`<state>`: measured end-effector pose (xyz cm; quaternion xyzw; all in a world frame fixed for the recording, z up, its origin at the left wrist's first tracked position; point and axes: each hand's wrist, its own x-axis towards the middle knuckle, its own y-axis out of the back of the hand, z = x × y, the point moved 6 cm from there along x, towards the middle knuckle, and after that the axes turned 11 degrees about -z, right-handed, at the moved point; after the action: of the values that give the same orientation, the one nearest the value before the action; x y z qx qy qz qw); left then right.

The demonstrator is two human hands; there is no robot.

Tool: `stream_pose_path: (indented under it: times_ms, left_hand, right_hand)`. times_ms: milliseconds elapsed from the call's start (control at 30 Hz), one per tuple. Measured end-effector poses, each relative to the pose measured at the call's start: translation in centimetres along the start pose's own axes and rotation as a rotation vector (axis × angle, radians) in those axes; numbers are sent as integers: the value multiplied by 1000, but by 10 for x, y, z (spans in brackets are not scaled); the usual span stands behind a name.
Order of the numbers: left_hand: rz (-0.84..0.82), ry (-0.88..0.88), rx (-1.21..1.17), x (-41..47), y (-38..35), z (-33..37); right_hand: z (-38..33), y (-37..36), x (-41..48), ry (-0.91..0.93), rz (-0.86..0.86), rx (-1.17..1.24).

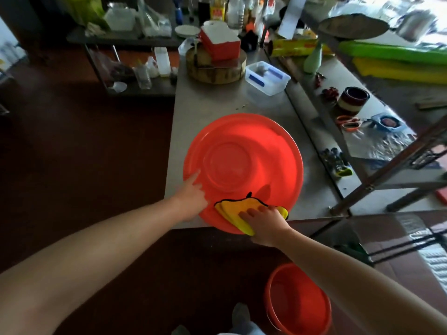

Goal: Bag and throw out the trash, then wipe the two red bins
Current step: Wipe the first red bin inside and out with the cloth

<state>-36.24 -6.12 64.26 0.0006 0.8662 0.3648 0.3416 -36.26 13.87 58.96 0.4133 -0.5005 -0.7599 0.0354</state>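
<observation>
A large red bin (pixel 244 151) lies upside down on the steel table (pixel 208 102), its round base facing up and its near rim overhanging the table's front edge. My left hand (pixel 193 197) rests flat on the bin's left side with the fingers straight. My right hand (pixel 263 222) presses a folded yellow cloth (pixel 238 209) with a dark edge against the bin's near rim, fingers spread over it. A second red bin (pixel 296 301) stands upright on the dark floor below my right arm.
At the table's far end are a round wooden chopping block (pixel 217 68) with a red and white box (pixel 220 43) on it and a clear lidded tub (pixel 267 78). A shelf (pixel 338 131) to the right carries scissors, a striped bowl and foil. Bottles crowd the back counters.
</observation>
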Motion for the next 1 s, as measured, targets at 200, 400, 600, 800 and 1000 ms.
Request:
stream_pose_path:
  times_ms: [200,400,600,800,1000]
  left_hand:
    - [172,-28,-211,21,0,65]
    - [313,-93,-121,20,-11,60]
    - [366,-129,-174,20,-17,60]
    - [348,-119,-188,25,-3,56]
    - [329,-121,-141,26,4,56]
  right_hand:
    - [15,-16,12,-2,-114,181]
    - [32,-27,46,-76,-257,256]
    - [80,-22,100,-191,-165,-11]
    - [107,-21,142,-235,-160,-56]
    - [27,-24,161,-85,-284,475]
